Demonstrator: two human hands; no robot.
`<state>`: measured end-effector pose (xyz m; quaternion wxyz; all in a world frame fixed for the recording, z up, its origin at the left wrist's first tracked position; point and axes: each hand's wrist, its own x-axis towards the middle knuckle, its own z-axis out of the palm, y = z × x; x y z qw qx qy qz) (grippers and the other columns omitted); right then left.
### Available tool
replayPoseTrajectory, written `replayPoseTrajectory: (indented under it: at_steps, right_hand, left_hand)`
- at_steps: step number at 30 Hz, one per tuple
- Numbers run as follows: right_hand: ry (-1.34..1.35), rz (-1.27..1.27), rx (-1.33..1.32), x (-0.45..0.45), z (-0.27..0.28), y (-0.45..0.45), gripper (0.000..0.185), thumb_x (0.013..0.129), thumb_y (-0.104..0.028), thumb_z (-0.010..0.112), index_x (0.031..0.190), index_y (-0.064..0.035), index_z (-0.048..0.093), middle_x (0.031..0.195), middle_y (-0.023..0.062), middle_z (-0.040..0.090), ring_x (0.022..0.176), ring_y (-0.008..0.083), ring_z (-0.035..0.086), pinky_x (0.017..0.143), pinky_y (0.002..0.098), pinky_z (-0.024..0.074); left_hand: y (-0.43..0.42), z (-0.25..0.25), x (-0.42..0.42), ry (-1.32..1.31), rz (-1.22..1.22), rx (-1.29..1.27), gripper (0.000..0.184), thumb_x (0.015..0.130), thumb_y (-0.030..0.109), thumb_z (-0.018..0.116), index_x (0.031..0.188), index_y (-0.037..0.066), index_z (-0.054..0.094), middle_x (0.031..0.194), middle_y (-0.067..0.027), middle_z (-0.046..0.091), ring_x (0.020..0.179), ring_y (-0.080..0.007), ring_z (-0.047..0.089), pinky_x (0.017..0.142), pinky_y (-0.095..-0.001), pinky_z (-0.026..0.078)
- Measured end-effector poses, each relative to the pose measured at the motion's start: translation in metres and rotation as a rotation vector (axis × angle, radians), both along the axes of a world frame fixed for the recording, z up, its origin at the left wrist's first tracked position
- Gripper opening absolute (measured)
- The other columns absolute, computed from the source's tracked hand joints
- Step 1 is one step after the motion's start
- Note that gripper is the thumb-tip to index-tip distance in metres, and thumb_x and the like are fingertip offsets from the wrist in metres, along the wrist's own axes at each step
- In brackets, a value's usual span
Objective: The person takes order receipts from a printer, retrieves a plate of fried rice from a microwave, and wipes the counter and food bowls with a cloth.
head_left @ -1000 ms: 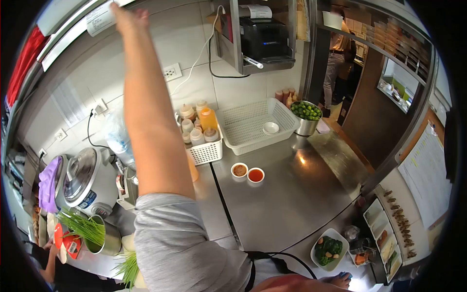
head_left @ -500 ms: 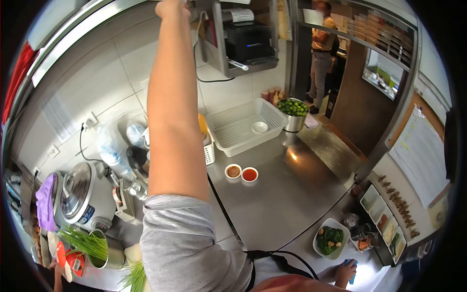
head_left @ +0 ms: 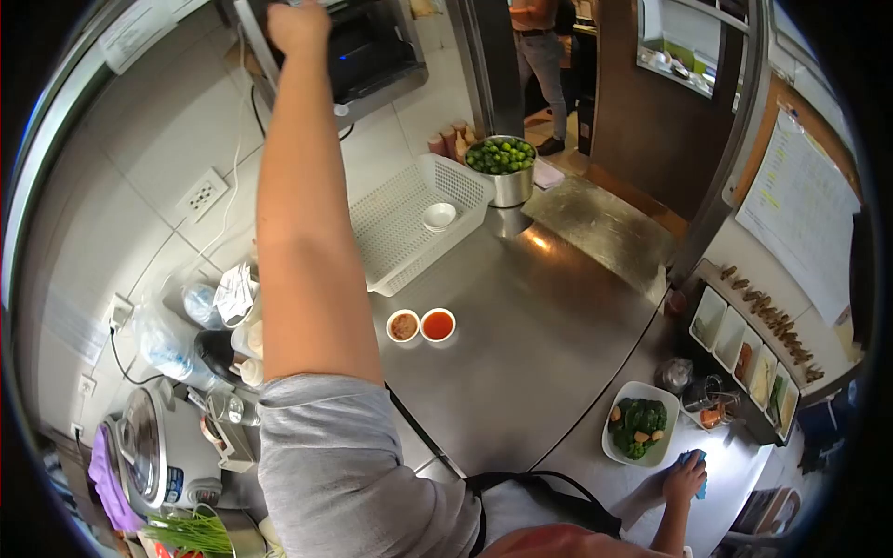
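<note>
My left arm stretches up across the view, and my left hand (head_left: 299, 26) is at the top edge, beside the metal shelf (head_left: 255, 33) that holds a black printer (head_left: 367, 56). Its fingers look curled, but what they hold is cut off or hidden. Low on the right, my right hand (head_left: 686, 481) is closed on a blue cloth (head_left: 699, 462) against the steel counter. Just left of that hand sits a white bowl (head_left: 610, 445) of dark leafy greens (head_left: 638, 423) with light brown pieces. Two small cups of sauce, one brown (head_left: 404, 325) and one red-orange (head_left: 438, 325), stand side by side mid-counter.
A perforated white basket (head_left: 395, 223) holds small white dishes (head_left: 439, 217). Behind it is a steel pot of green limes (head_left: 502, 158). Containers of ingredients (head_left: 735, 339) line the right wall. A rice cooker (head_left: 153, 451) stands left. Beyond the opening, another person (head_left: 542, 65) stands.
The view has tilted down and shifted right. My left hand has come lower, next to the printer shelf. My right hand, still with the blue cloth, shows more fully beside the bowl.
</note>
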<state>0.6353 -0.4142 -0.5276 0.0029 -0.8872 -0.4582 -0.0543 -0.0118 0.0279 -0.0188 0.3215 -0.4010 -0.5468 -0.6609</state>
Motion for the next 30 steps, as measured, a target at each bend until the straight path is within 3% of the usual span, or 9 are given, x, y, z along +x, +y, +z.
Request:
replayPoseTrajectory:
  at_steps: [1, 3, 12, 17, 18, 20, 22, 25, 30]
  right_hand:
    - [-0.007, 0.009, 0.01, 0.0, -0.001, 0.001, 0.052, 0.073, -0.018, 0.049, 0.121, -0.0044, 0.034, 0.114, 0.0228, 0.038, 0.095, 0.0377, 0.04, 0.081, 0.045, 0.0349]
    - [-0.032, 0.021, 0.023, 0.004, -0.005, 0.004, 0.052, 0.073, -0.018, 0.049, 0.121, -0.0043, 0.033, 0.114, 0.0229, 0.037, 0.095, 0.0378, 0.039, 0.081, 0.0451, 0.0347]
    - [0.19, -0.071, -0.221, -0.004, 0.03, -0.002, 0.06, 0.073, -0.025, 0.053, 0.125, -0.0085, 0.029, 0.125, 0.0209, 0.028, 0.109, 0.0403, 0.031, 0.089, 0.0492, 0.0297]
    - [0.229, -0.171, -0.397, -0.019, 0.114, -0.007, 0.066, 0.07, -0.032, 0.057, 0.127, -0.0152, 0.028, 0.133, 0.0185, 0.015, 0.118, 0.0406, 0.024, 0.088, 0.0569, 0.027]
    - [0.254, -0.139, -0.343, -0.024, 0.138, -0.01, 0.067, 0.069, -0.033, 0.058, 0.127, -0.0139, 0.029, 0.13, 0.0201, 0.023, 0.113, 0.0394, 0.032, 0.088, 0.0521, 0.0309]
    - [0.45, 0.346, 0.208, -0.048, 0.194, -0.001, 0.05, 0.074, -0.02, 0.054, 0.12, -0.0077, 0.039, 0.114, 0.023, 0.043, 0.104, 0.037, 0.044, 0.088, 0.0377, 0.0355]
    - [0.665, 0.688, 0.433, -0.078, 0.228, 0.034, 0.04, 0.078, -0.016, 0.051, 0.116, -0.003, 0.044, 0.113, 0.018, 0.048, 0.106, 0.0289, 0.045, 0.088, 0.0334, 0.0353]
    - [1.454, 0.894, 0.289, -0.158, 0.294, 0.074, 0.042, 0.086, -0.032, 0.041, 0.115, -0.0011, 0.044, 0.108, 0.0063, 0.051, 0.095, 0.0145, 0.048, 0.084, 0.0261, 0.0355]
    - [1.629, 0.986, 0.287, -0.257, 0.325, 0.124, 0.055, 0.081, -0.043, 0.044, 0.121, -0.0057, 0.04, 0.108, 0.0056, 0.05, 0.098, 0.0136, 0.045, 0.082, 0.0271, 0.0354]
  left_hand:
    - [0.012, 0.004, -0.008, -0.004, 0.153, -0.08, 0.039, 0.068, 0.028, 0.057, 0.087, -0.006, 0.055, 0.088, -0.0218, 0.058, 0.085, -0.0339, 0.056, 0.076, -0.0374, 0.043]
    - [-0.002, -0.001, 0.0, 0.048, 0.009, -0.182, 0.032, 0.069, 0.027, 0.056, 0.083, -0.001, 0.058, 0.082, -0.0186, 0.06, 0.08, -0.0324, 0.058, 0.073, -0.0381, 0.044]
    - [-0.061, -0.045, 0.059, 0.441, -0.049, 0.047, 0.015, 0.069, 0.015, 0.05, 0.062, 0.002, 0.048, 0.059, -0.015, 0.052, 0.062, -0.0356, 0.049, 0.075, -0.0503, 0.035]
    - [-0.125, -0.067, 0.092, 0.564, -0.313, 0.059, 0.013, 0.067, 0.006, 0.05, 0.079, 0.0, 0.05, 0.074, -0.0149, 0.05, 0.073, -0.0335, 0.049, 0.066, -0.0371, 0.041]
    - [-0.143, -0.072, 0.103, 0.612, -0.369, 0.08, 0.014, 0.067, 0.005, 0.049, 0.08, -0.001, 0.049, 0.078, -0.0154, 0.05, 0.074, -0.0333, 0.048, 0.066, -0.0383, 0.04]
    - [-0.164, -0.084, 0.108, 0.735, -0.423, 0.074, 0.013, 0.063, 0.001, 0.051, 0.074, -0.002, 0.045, 0.079, -0.0167, 0.049, 0.074, -0.0346, 0.047, 0.066, -0.0397, 0.04]
    - [-0.196, -0.098, 0.122, 0.821, -0.491, -0.003, 0.014, 0.059, 0.0, 0.053, 0.069, -0.002, 0.043, 0.077, -0.0178, 0.047, 0.073, -0.035, 0.047, 0.063, -0.0396, 0.039]
    - [-0.243, -0.127, 0.148, 0.91, -0.577, -0.117, 0.014, 0.056, 0.0, 0.054, 0.064, 0.001, 0.042, 0.07, -0.0159, 0.046, 0.069, -0.0326, 0.047, 0.06, -0.0384, 0.039]
    - [-0.308, -0.17, 0.17, 1.027, -0.945, -0.327, 0.015, 0.055, 0.004, 0.056, 0.061, 0.003, 0.043, 0.069, -0.0123, 0.044, 0.063, -0.03, 0.044, 0.058, -0.0352, 0.04]
